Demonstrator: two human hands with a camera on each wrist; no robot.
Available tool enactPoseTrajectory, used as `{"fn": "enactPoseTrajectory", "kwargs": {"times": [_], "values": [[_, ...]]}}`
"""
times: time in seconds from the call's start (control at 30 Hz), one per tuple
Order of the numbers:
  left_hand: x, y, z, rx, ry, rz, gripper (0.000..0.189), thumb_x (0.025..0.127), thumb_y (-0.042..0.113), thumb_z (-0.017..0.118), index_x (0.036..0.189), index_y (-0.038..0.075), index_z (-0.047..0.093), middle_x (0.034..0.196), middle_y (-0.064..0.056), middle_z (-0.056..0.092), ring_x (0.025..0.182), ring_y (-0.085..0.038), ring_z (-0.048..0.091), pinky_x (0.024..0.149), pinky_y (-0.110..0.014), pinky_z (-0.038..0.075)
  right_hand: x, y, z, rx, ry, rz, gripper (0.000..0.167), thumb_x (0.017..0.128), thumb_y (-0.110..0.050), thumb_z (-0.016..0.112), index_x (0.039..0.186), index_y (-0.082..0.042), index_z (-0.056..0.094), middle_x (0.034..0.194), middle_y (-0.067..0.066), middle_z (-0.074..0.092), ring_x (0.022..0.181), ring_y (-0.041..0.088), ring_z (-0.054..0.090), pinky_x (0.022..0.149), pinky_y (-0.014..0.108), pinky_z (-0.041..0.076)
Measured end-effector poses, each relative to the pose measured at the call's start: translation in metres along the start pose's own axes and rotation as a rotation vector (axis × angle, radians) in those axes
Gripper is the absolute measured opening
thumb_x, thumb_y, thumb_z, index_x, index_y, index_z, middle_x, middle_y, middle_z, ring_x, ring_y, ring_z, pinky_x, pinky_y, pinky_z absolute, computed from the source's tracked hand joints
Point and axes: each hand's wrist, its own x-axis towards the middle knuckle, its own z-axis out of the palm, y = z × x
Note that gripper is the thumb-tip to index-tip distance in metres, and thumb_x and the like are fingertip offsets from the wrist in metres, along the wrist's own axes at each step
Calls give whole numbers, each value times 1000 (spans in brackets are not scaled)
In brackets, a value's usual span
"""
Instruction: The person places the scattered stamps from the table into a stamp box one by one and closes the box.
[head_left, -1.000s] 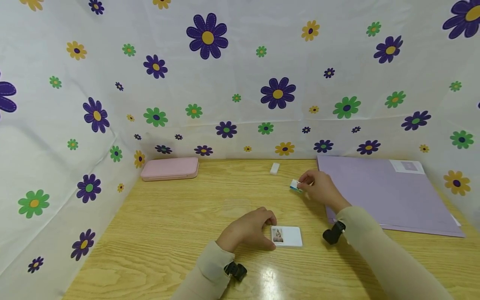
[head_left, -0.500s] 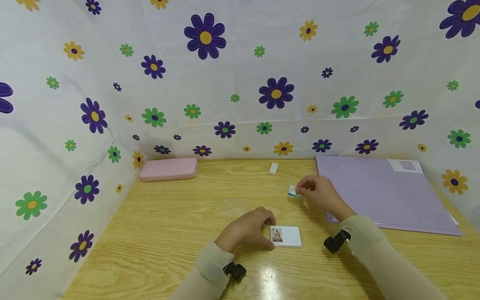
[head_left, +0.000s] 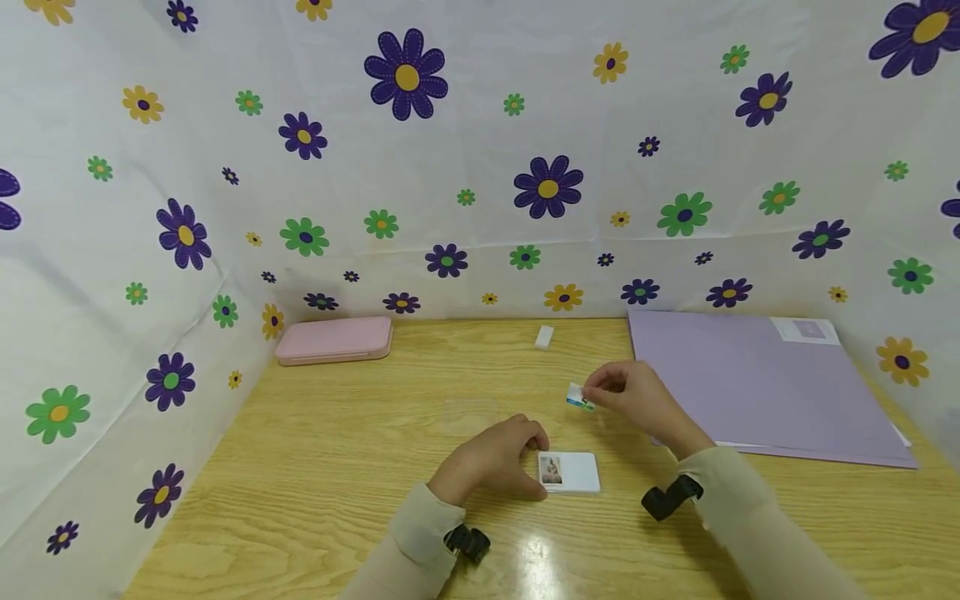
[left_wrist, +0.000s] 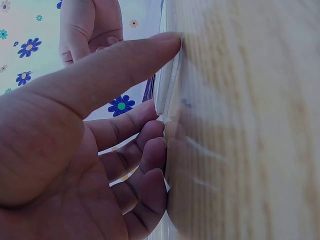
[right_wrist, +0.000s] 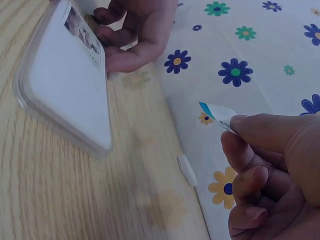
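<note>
Yellow-brown wood makes up the surface, with a bright shiny spot at the near side. Two tan sleeves reach in from the near edge, and each wrist has a black gadget on it. The left hand rests by the left end of a flat white box. Its grip is curved, with the thumb at the near corner and a finger at the far corner, holding the box. The box lies flat and has a clear rim and a small picture at its left end. A bit farther off, the right hand is up over the surface. Its grip pinches a small paper, white with a blue edge, between thumb and finger. The paper is a little bent, and the other fingers are curled. A see-through sheet, hard to see, lies past the left hand. Off to the right is a big purple folder with a white label. Way at the back are a pink case and a little white block. Behind everything hangs a white cloth with purple, green and yellow flowers.
</note>
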Motion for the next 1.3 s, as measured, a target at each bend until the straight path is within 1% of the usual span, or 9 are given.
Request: {"fn": "enactPoseTrajectory", "kwargs": {"times": [0.17, 0.33, 0.53, 0.73, 0.9, 1.03, 1.2, 1.3], "values": [[1, -1, 0, 4, 3, 5, 48, 75, 30, 88, 113, 19, 61, 107, 8, 51, 100, -8, 52, 88, -27, 46, -5, -8, 2, 1, -30, -24, 8, 91, -17, 73, 90, -9, 72, 82, 3, 67, 77, 27, 62, 65, 31, 51], [1, 0, 0, -1, 6, 8, 49, 74, 29, 89, 113, 18, 61, 107, 8, 52, 100, -8, 52, 88, -27, 46, -10, -13, 3, -3, -63, -12, 9, 91, -18, 74, 88, -11, 71, 80, 2, 67, 76, 27, 62, 64, 30, 50], [1, -1, 1, 3, 4, 7, 49, 74, 29, 89, 113, 19, 61, 106, 8, 52, 99, -7, 52, 88, -27, 46, -15, -14, 4, 30, -116, -19, 9, 91, -17, 73, 87, -9, 71, 79, 4, 67, 77, 27, 61, 67, 31, 49], [2, -1, 1, 3, 13, 4, 48, 74, 29, 89, 112, 19, 61, 107, 8, 52, 98, -8, 52, 88, -28, 46, -16, -15, 5, 31, -162, -11, 9, 91, -17, 73, 86, -9, 72, 82, 3, 68, 76, 20, 60, 69, 32, 49], [2, 0, 1, 1, 11, 0, 49, 74, 29, 89, 113, 19, 61, 108, 8, 52, 99, -8, 52, 88, -28, 46, -17, -9, 7, 47, -199, -23, 8, 91, -14, 73, 86, -8, 72, 81, 4, 68, 74, 18, 58, 67, 29, 49], [1, 0, 1, 11, 16, 0, 49, 73, 29, 89, 112, 19, 61, 107, 8, 52, 98, -8, 52, 88, -27, 46, -17, -5, 9, 43, -230, -48, 9, 90, -16, 74, 86, -9, 72, 81, 2, 68, 74, 17, 58, 66, 28, 49], [1, -1, 1, 18, 16, 3, 49, 74, 29, 89, 113, 20, 61, 107, 9, 52, 99, -7, 52, 89, -27, 46, -19, -4, 11, 44, -302, -63, 9, 89, -17, 75, 85, -10, 72, 77, 1, 66, 68, 14, 53, 59, 25, 45], [2, -1, 1, 21, 11, 3, 49, 74, 30, 89, 113, 20, 61, 107, 9, 52, 99, -7, 52, 89, -26, 46, -20, -3, 11, 59, -340, -56, 9, 88, -16, 76, 84, -9, 72, 74, 3, 65, 64, 11, 50, 56, 23, 42]]}}
